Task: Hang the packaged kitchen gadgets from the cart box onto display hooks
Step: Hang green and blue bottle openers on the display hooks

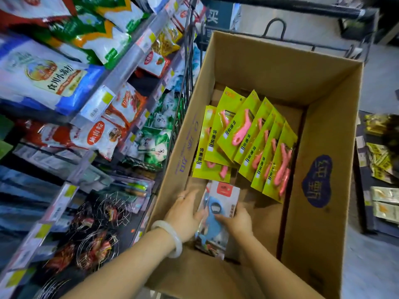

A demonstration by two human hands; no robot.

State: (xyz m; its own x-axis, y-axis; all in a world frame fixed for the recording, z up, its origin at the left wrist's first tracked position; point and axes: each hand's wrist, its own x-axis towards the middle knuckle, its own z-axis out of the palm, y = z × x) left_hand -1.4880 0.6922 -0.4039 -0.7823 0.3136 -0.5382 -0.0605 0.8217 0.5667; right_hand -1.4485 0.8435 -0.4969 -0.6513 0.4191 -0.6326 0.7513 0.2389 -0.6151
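I see both hands down in box (323, 134) on cart (280, 5). Left hand (185, 214) at left edge of blue gadget pack (218, 214), fingers curled round it. Right hand (237, 221) grasps same pack from right, thumb on front. Pack lies at near end of box floor, on more of its kind. Green packs (244, 139) with pink peelers fanned across box middle, overlapping, apart from hands. White bangle (172, 238) on left wrist. Shelves (121, 67) of bagged food at left; wire whisks (97, 229) below.
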